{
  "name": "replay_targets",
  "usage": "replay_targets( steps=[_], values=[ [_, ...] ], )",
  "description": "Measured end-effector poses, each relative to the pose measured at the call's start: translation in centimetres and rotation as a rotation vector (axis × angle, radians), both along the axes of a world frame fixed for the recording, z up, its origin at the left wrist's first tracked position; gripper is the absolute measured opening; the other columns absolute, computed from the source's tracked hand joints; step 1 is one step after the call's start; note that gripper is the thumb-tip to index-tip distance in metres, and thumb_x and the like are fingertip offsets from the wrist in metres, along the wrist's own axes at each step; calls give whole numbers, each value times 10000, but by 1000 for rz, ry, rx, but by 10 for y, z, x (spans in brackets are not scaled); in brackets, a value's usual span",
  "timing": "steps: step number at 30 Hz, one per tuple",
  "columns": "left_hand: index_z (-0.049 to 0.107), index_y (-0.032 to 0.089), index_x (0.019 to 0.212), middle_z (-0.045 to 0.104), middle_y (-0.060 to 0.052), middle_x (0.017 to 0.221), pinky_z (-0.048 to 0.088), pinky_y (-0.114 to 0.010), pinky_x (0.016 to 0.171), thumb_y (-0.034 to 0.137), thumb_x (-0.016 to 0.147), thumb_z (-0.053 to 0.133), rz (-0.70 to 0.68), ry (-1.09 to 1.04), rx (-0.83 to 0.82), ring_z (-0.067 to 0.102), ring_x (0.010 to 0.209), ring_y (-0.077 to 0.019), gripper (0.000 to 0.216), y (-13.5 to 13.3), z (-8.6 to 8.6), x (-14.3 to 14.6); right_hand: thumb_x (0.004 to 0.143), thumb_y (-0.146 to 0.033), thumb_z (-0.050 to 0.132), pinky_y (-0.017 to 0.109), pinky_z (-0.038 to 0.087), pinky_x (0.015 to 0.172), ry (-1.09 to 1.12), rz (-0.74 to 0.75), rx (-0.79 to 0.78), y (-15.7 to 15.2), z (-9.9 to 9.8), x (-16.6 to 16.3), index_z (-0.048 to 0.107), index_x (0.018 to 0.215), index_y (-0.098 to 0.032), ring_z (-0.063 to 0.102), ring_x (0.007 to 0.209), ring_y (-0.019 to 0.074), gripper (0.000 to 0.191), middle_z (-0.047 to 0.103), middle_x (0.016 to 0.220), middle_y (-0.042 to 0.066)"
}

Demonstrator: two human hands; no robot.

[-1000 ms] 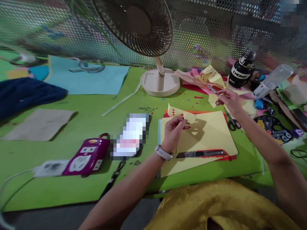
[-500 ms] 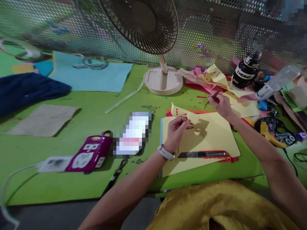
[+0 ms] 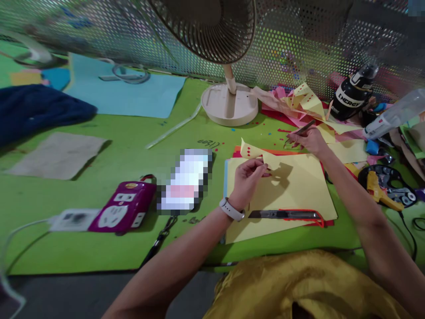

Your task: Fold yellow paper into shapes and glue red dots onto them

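Note:
My left hand (image 3: 249, 179), a pale watch on its wrist, is closed in a pinch on a piece of yellow paper (image 3: 255, 153) with a row of red diamond shapes showing in it. That paper curls up over a stack of yellow sheets (image 3: 299, 186) with red and orange ones beneath. In my right hand (image 3: 308, 141) is a slim dark tool (image 3: 304, 127) that looks like tweezers with a bent tip. It is held just beyond the stack's far edge. A box cutter (image 3: 282, 215) with a red edge lies across the sheets below my hands.
A fan (image 3: 229, 104) stands behind the stack. Paper scraps (image 3: 305, 102), a black bottle (image 3: 352, 95), a clear bottle (image 3: 395, 113) and a yellow glue gun (image 3: 378, 188) lie right. A phone (image 3: 187, 179), purple power socket (image 3: 124, 206) and blue sheet (image 3: 133, 99) are left.
The view has shifted slightly. My right hand has turned a little, and the tweezers now show more of their length. My left hand keeps its pinch on the yellow paper.

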State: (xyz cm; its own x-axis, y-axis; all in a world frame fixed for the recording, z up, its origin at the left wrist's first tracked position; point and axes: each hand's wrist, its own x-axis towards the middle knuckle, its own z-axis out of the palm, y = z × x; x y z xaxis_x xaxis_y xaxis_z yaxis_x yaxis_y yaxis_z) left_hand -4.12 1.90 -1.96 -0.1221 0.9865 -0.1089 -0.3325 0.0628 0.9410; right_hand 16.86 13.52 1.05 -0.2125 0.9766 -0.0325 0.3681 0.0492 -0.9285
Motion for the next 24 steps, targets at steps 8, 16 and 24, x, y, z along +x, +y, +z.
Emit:
replay_targets(
  steps=[8,16,24],
  values=[
    [676,178,631,607,6,723,636,-243,611,323,662,806,0,24,26,611,635,-97,197,-1,1,0,740,-613,780,277,546,548,-124,-43,295,-7,-4,-2,781,734,-186,678,592,170,427,731,645,42],
    [666,174,649,621,2,740,637,-252,602,341,637,831,16,8,4,612,621,-97,235,-1,0,0,779,-613,746,301,603,615,48,-59,320,-16,-30,-23,784,801,-221,718,633,180,394,764,713,30],
    [675,166,642,605,13,716,633,-231,593,338,634,838,14,-12,-1,604,616,-87,237,-1,0,0,798,-545,756,328,633,687,52,1,379,-18,-38,-23,800,850,-234,762,732,199,318,805,838,35]
  ],
)
